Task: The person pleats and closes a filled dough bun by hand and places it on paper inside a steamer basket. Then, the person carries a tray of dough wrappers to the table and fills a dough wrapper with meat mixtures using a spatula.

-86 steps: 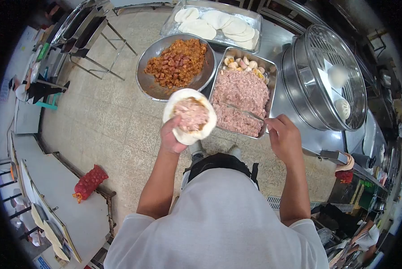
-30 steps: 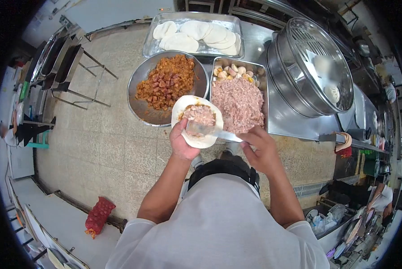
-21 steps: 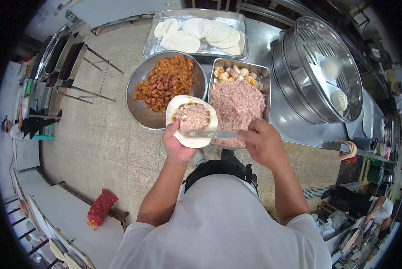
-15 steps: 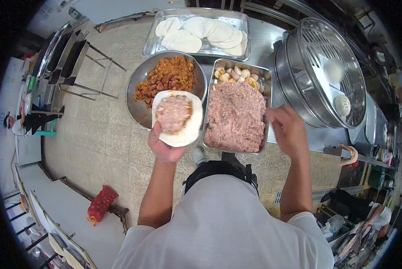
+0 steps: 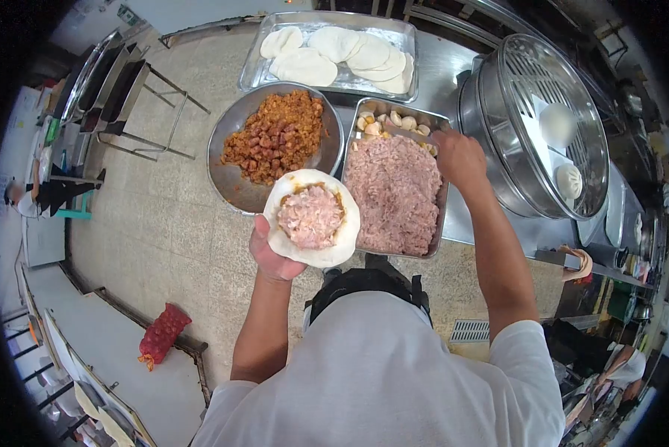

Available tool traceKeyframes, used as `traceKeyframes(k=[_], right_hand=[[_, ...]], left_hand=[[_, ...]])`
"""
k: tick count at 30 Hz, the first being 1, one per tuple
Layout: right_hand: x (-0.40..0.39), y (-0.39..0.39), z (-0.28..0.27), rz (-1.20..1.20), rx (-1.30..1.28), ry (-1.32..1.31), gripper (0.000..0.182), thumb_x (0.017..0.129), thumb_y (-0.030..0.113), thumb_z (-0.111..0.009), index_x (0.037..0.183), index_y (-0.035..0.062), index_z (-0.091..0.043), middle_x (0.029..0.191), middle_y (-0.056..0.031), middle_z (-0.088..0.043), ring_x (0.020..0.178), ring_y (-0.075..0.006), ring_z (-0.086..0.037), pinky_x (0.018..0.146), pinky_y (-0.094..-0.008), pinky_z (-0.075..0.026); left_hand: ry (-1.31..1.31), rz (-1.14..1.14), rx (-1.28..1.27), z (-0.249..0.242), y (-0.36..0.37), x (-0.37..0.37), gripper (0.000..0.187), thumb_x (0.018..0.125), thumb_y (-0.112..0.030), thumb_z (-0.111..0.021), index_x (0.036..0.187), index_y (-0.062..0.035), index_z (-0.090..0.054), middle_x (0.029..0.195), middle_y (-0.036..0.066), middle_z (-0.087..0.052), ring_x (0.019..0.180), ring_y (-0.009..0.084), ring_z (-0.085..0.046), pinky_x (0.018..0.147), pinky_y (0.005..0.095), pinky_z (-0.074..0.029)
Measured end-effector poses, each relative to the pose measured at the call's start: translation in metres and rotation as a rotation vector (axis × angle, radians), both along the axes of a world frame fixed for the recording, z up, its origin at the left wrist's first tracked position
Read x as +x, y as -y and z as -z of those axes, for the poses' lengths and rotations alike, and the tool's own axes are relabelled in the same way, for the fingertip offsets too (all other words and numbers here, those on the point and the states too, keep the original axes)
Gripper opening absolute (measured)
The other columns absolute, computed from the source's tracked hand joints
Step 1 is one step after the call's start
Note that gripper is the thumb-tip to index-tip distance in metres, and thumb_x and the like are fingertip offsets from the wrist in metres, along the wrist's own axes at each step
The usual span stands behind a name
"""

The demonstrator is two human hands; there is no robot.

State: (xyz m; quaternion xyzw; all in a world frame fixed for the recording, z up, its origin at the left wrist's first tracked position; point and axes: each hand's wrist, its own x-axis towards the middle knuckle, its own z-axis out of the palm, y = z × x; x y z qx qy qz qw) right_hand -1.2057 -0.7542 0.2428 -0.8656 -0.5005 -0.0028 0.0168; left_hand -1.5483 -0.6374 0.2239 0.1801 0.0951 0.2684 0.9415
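On my left hand (image 5: 275, 257) rests a round white dough wrapper (image 5: 342, 249) topped with pink minced meat (image 5: 312, 216) over some orange filling. My right hand (image 5: 459, 158) is closed at the upper right edge of the metal tray (image 5: 445, 216), by the egg pieces (image 5: 398, 121); what its fingers hold is hidden. Pink minced meat (image 5: 394, 197) fills most of that tray. Left of it is a steel bowl (image 5: 222, 175) of orange-brown filling (image 5: 278, 138). Behind them, a large tray (image 5: 252, 73) carries several flat dough wrappers (image 5: 304, 67).
A round steamer (image 5: 491, 141) stands at the right, with a white bun (image 5: 569, 181) on its rack. A red net bag (image 5: 164, 333) lies at the lower left. One person (image 5: 32, 197) is at the far left, and another (image 5: 625, 365) at the lower right.
My left hand has moved slightly right and nearer to me with the filled wrapper. My right hand has moved up and left from the tray's right side to its upper right edge.
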Motion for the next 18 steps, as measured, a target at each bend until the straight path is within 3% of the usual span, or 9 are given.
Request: traceKeyframes(k=[2, 5, 18], right_hand=[[0.006, -0.009, 0.003, -0.041, -0.034, 0.03, 0.024, 0.088, 0.014, -0.05, 0.104, 0.0101, -0.068, 0.095, -0.0154, -0.069, 0.086, -0.0332, -0.07, 0.079, -0.0443, -0.053], [0.009, -0.019, 0.003, -0.07, -0.059, 0.044, 0.025, 0.087, 0.014, -0.051, 0.103, 0.0097, -0.07, 0.092, -0.0167, -0.069, 0.082, -0.0364, -0.068, 0.076, -0.0487, -0.053], [0.016, -0.03, 0.004, -0.054, -0.134, 0.012, 0.025, 0.086, 0.015, -0.051, 0.098, 0.0105, -0.072, 0.088, -0.0166, -0.072, 0.083, -0.0318, -0.071, 0.08, -0.0451, -0.054]], left_hand=[[0.024, 0.0, -0.005, 0.002, 0.002, -0.003, 0.091, 0.083, -0.058, -0.066, 0.149, -0.0051, -0.032, 0.149, 0.019, -0.04, 0.136, 0.0377, -0.041, 0.112, 0.0568, -0.034], [0.014, -0.008, -0.013, 0.001, 0.003, -0.007, 0.092, 0.082, -0.057, -0.068, 0.149, -0.006, -0.032, 0.15, 0.019, -0.039, 0.137, 0.0377, -0.04, 0.113, 0.0568, -0.033], [-0.009, -0.019, -0.012, 0.002, 0.0, -0.015, 0.092, 0.083, -0.055, -0.069, 0.149, -0.0046, -0.031, 0.15, 0.019, -0.038, 0.137, 0.0387, -0.039, 0.113, 0.0579, -0.031]])
